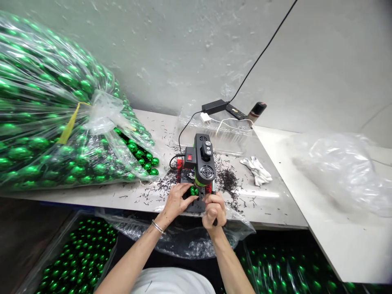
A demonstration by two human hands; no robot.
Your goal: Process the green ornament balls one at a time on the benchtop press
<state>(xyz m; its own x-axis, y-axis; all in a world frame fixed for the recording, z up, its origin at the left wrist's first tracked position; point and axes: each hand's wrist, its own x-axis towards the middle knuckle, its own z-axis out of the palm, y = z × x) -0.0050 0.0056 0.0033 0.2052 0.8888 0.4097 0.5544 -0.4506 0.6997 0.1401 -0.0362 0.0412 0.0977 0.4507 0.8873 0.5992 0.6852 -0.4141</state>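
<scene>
A small black bench machine (pixel 204 157) with a red switch stands near the front edge of the table. Under its head is a shiny green ball (pixel 194 190). My left hand (pixel 177 200) has its thumb and fingers closed around that ball from the left. My right hand (pixel 215 209) is wrapped round a dark handle on the machine's right side, most of which the fingers hide. Small dark shavings (pixel 228 180) lie scattered around the machine's base.
A big clear bag of green balls (pixel 45 122) fills the left, with loose balls at its opening. White gloves (pixel 256 170), a clear plastic tray (pixel 226 141), a power adapter (pixel 214 106) and cables lie behind and right. Crumpled plastic (pixel 346 171) covers part of the right-hand table.
</scene>
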